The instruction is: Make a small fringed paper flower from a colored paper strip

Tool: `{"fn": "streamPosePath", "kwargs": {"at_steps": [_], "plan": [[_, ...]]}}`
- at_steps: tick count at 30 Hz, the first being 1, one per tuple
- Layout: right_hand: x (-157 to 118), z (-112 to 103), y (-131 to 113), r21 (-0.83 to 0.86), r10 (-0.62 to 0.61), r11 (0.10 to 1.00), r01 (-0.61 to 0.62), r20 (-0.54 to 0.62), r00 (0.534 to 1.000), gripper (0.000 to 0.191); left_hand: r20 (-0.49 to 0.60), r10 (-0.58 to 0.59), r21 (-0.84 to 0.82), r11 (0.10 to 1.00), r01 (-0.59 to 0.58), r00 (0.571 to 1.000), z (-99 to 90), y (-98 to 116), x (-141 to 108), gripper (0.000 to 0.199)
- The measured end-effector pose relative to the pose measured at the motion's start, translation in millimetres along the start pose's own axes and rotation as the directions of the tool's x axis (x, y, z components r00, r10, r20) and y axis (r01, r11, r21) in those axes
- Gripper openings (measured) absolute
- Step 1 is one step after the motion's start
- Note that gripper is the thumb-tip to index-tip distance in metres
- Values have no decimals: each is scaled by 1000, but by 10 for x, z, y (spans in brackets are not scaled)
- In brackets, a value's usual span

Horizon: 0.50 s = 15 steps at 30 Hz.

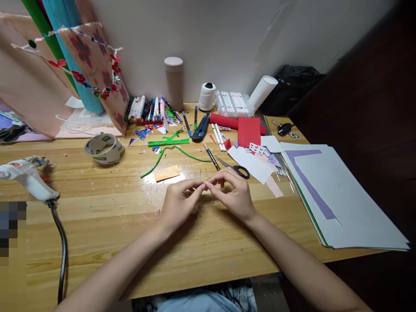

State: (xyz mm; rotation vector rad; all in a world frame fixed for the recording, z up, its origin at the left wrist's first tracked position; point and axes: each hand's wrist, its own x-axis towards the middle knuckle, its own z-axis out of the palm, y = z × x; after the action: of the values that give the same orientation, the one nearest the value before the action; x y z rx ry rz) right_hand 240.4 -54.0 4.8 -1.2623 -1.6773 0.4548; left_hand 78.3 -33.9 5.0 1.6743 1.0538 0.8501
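Both hands meet above the middle of the wooden table (130,260). My left hand (182,201) is closed, thumb and fingertips pinched together. My right hand (233,193) is pinched too, its fingertips touching those of the left. Between them shows a tiny yellowish bit, too small to name. Just beyond the right hand lie black-handled scissors (241,171) and a dark marker (212,157). A piece of orange-tan paper (167,173) rests beyond the left hand, with a thin green wrapped stem (159,160) curving behind it.
A tape roll (104,149) and a white glue gun (30,177) with a black cord are at left. Markers, a box cutter (200,128), red crepe paper (249,131) and paper scraps spread along the back. A paper stack (344,195) lies at right.
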Motion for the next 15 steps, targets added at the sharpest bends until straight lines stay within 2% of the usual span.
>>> {"fn": "streamPosePath", "kwargs": {"at_steps": [4,9,15], "plan": [[12,-14,22,18,34,999,-35,55,998,2,-3,-34,-40,999,34,999,-13,-21,27,21],[24,-44,58,-4,-36,999,36,78,996,9,9,-106,-151,983,106,994,-5,-48,58,23],[26,-50,81,-10,-77,997,78,85,993,11,80,-178,-252,948,192,981,12,-69,69,25]]}}
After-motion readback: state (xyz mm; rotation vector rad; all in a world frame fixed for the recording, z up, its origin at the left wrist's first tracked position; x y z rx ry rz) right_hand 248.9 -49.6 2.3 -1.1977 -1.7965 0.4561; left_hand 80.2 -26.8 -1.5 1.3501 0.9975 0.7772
